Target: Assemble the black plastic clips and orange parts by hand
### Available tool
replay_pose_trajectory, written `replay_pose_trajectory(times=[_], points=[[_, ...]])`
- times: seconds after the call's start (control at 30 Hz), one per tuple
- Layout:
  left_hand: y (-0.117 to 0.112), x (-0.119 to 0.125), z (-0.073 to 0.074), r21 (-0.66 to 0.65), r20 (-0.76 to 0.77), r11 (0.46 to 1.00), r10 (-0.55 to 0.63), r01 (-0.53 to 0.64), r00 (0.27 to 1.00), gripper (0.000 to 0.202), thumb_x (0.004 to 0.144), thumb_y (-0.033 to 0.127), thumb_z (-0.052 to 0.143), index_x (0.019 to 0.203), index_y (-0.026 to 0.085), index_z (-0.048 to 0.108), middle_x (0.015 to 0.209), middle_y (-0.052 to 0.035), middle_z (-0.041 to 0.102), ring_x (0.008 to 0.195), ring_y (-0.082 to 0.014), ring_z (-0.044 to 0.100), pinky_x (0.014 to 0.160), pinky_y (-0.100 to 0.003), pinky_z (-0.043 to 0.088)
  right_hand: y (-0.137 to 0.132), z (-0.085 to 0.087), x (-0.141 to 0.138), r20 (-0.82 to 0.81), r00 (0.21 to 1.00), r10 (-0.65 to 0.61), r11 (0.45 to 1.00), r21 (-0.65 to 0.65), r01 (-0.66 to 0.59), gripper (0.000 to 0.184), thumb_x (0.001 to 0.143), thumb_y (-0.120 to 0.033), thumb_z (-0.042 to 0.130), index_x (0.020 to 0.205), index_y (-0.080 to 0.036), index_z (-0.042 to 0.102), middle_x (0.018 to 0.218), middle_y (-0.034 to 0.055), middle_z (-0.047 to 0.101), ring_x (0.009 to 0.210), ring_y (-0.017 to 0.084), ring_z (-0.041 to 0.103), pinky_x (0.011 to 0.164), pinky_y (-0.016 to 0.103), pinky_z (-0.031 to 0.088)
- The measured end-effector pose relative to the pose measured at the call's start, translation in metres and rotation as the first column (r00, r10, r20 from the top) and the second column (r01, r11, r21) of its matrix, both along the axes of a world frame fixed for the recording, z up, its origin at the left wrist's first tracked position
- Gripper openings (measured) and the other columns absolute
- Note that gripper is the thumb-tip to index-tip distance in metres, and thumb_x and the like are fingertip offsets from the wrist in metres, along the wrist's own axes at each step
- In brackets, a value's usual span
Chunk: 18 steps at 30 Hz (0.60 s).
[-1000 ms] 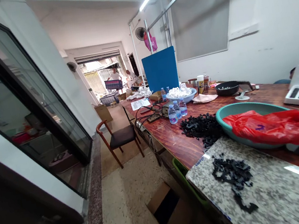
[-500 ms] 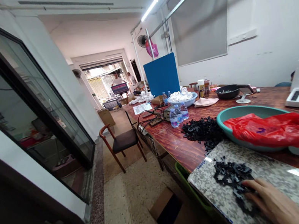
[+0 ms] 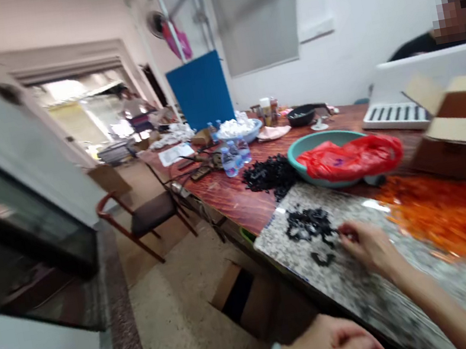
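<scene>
My right hand (image 3: 367, 248) is over a speckled granite slab (image 3: 279, 243), its pinched fingertips at the edge of a small heap of black plastic pieces (image 3: 307, 225). A thin dark piece seems to sit between those fingertips, though blur hides its shape. One black loop (image 3: 322, 258) lies apart on the slab. My left hand (image 3: 331, 347), wearing a pale bangle, rests low at the slab's near edge, fingers loosely apart and empty. A larger black heap (image 3: 268, 174) lies on the wooden table (image 3: 229, 202) beyond the slab.
A teal basin (image 3: 313, 142) holding a red plastic bag (image 3: 350, 158) stands behind the slab. Orange pieces (image 3: 458, 225) spread to the right, beside a cardboard box (image 3: 463, 128). A co-worker (image 3: 421, 43) sits at the far right. Water bottles (image 3: 234, 159) stand farther along the table.
The view has swung, shifting the table leftward in the frame. My right hand has moved to the right edge of the black heap, my left hand has entered at the bottom, and the heap looks smaller.
</scene>
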<state>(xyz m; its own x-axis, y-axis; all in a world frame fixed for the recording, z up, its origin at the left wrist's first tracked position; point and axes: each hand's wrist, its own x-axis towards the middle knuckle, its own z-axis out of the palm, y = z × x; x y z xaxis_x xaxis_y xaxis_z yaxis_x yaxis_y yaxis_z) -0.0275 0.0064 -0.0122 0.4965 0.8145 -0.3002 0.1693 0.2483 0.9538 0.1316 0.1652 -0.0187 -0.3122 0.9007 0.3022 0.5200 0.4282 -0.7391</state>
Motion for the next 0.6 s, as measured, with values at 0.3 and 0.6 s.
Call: replay_pose_trajectory(times=[0.3, 0.6], points=[[0.042, 0.002, 0.017, -0.009, 0.176, 0.988, 0.154, -0.154, 0.972, 0.039, 0.088, 0.044, 0.047, 0.1, 0.01, 0.063, 0.069, -0.002, 0.057, 0.055, -0.0078, 0.051, 0.052, -0.019, 0.038, -0.035, 0.027, 0.031, -0.154, 0.985, -0.079, 0.995, -0.065, 0.07, 0.02, 0.08, -0.032, 0.056, 0.094, -0.019, 0.059, 0.084, 0.0033, 0.065, 0.07, 0.014, 0.062, 0.068, 0.026, 0.051], [0.08, 0.016, 0.026, -0.068, 0.273, 0.949, 0.314, -0.307, 0.91, 0.039, 0.084, 0.036, 0.052, 0.116, 0.013, 0.049, 0.086, -0.006, 0.061, 0.061, -0.0112, 0.057, 0.051, -0.021, 0.041, -0.049, 0.046, 0.03, -0.055, 0.998, 0.0, 0.99, 0.141, 0.008, 0.013, 0.08, -0.023, 0.054, 0.092, -0.018, 0.058, 0.08, 0.0027, 0.061, 0.067, 0.014, 0.06, 0.066, 0.027, 0.05]])
